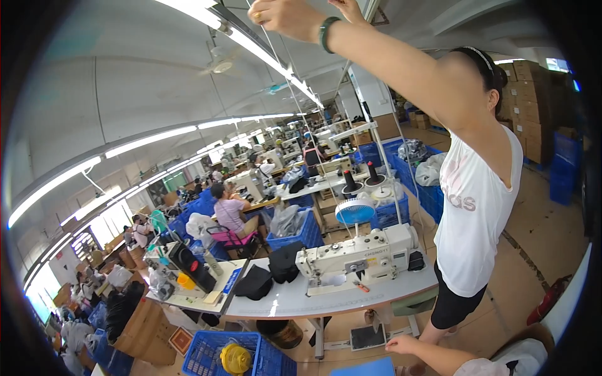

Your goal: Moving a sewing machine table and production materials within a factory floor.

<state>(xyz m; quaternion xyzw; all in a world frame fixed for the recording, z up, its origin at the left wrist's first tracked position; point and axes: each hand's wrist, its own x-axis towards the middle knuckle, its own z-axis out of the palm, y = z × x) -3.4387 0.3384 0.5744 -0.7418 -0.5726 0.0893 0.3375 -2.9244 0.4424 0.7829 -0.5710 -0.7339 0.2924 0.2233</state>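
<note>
My right hand (403,345) reaches in at the lower right, its forearm coming from a pale short sleeve. The fingers are loosely bent and slightly apart, and I see nothing in them. It is nearest to a flat blue surface (364,368) at the lower edge and the co-worker's legs. My left hand is out of view. A standing co-worker (478,216) in a white sleeveless top has both arms raised, one hand (290,17) up by a thin line near the ceiling light. Beside this person is a white sewing machine (367,255) on a pale table (276,306).
Black fabric pieces (254,283) lie left of the machine. Black thread cones (350,182) and a small blue fan (355,212) stand behind it. Below are a foot pedal (367,338) and a blue crate (271,352) holding a yellow reel (236,359). More machines and workers fill the background.
</note>
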